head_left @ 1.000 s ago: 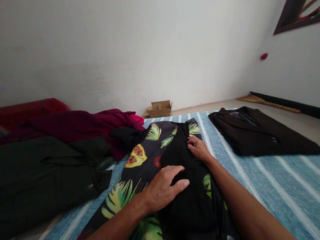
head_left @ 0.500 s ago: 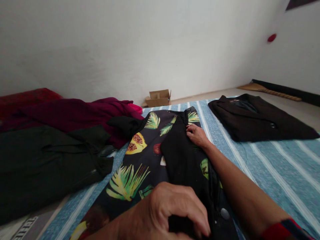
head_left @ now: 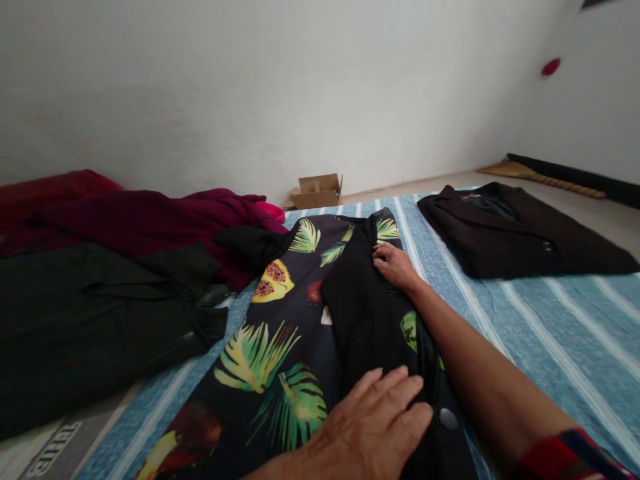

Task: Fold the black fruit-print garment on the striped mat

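A black jacket (head_left: 320,307) with a leaf and fruit print lies spread out in front of me, its plain black sleeve (head_left: 357,307) folded over the body. My left hand (head_left: 367,427) rests on the near part of that sleeve, palm down with the fingers stretched out. Farther up, by the gathered collar end, my right hand (head_left: 393,265) has its fingers curled on the jacket's right edge; the fingertips are partly hidden. A round snap button (head_left: 449,419) shows on the near right side.
The striped blue sheet (head_left: 565,340) lies beneath everything. On the left are a dark green garment (head_left: 100,313) and a maroon garment (head_left: 135,213). A folded dark brown coat (head_left: 510,233) lies right. By the wall stand a cardboard box (head_left: 316,191) and a broom (head_left: 540,179).
My left hand has gone from curled above the fabric to flat on the sleeve, uncovering more of the leaf print. My right hand stays at the same spot on the jacket.
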`<act>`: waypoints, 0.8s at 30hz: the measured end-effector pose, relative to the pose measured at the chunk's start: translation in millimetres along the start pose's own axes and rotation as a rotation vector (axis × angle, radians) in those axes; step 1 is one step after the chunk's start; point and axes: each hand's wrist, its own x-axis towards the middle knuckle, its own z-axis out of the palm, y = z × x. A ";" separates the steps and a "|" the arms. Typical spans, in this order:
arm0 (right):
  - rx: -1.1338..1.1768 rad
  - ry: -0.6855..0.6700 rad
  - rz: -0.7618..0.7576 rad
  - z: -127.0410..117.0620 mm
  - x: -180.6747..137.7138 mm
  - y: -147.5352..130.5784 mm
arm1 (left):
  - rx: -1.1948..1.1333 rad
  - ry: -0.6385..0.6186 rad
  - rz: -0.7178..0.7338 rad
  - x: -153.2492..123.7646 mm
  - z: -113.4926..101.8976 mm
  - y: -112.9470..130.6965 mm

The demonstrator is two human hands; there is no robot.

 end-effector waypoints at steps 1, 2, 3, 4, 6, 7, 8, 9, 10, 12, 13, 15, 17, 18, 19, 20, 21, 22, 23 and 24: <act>0.001 0.002 -0.002 0.0 -0.1 -0.1 | 0.058 -0.031 0.015 -1.5 7.5 -1.2; 0.001 0.004 -0.005 0.1 -0.1 -0.1 | 0.094 -0.055 0.021 -2.7 11.3 -1.6; 0.002 0.005 -0.008 0.1 -0.1 -0.1 | 0.110 -0.070 0.028 -3.5 11.5 -1.0; 0.002 0.007 -0.010 0.2 0.0 -0.1 | 0.114 -0.078 0.031 -4.0 8.7 0.4; 0.003 0.010 -0.011 0.2 0.3 0.2 | 0.098 -0.076 0.033 -3.8 -2.5 4.7; 0.003 0.012 -0.010 0.2 0.4 0.3 | 0.082 -0.060 0.040 -3.4 -9.3 7.1; 0.003 0.013 -0.009 0.1 0.5 0.4 | 0.061 -0.032 0.058 -2.9 -15.9 9.5; 0.004 0.014 -0.010 0.0 0.5 0.6 | 0.039 0.011 0.082 -2.2 -22.0 11.6; 0.005 0.015 -0.012 -0.1 0.5 0.6 | 0.018 0.065 0.099 -1.4 -27.2 13.5; 0.008 0.018 -0.017 -0.1 0.3 0.8 | -0.004 0.187 0.098 0.0 -34.4 16.6; 0.010 0.021 -0.020 -0.1 0.2 0.8 | 0.001 0.224 0.075 0.4 -35.8 17.6; 0.013 0.029 -0.023 0.2 0.0 1.1 | 0.049 0.228 0.021 0.2 -33.4 18.6; 0.017 0.040 -0.025 0.7 -0.1 1.5 | 0.134 0.145 -0.010 -1.9 -24.5 18.0; 0.019 0.048 -0.026 0.9 -0.1 1.8 | 0.178 0.095 -0.019 -3.6 -18.5 17.3; 0.021 0.055 -0.026 1.2 -0.1 2.1 | 0.213 0.054 -0.027 -5.4 -12.3 16.4; 0.022 0.062 -0.026 1.4 -0.2 2.4 | 0.238 0.017 -0.036 -7.2 -6.7 15.5; 0.024 0.068 -0.027 1.5 -0.2 2.7 | 0.252 -0.011 -0.042 -8.7 -2.1 14.7; 0.025 0.073 -0.027 1.6 -0.2 2.9 | 0.257 -0.031 -0.044 -9.8 1.1 14.0; 0.026 0.076 -0.028 1.7 -0.2 3.0 | 0.256 -0.050 -0.045 -10.4 2.9 13.6; 0.026 0.079 -0.028 1.6 -0.2 3.1 | 0.255 -0.067 -0.049 -10.5 3.5 13.5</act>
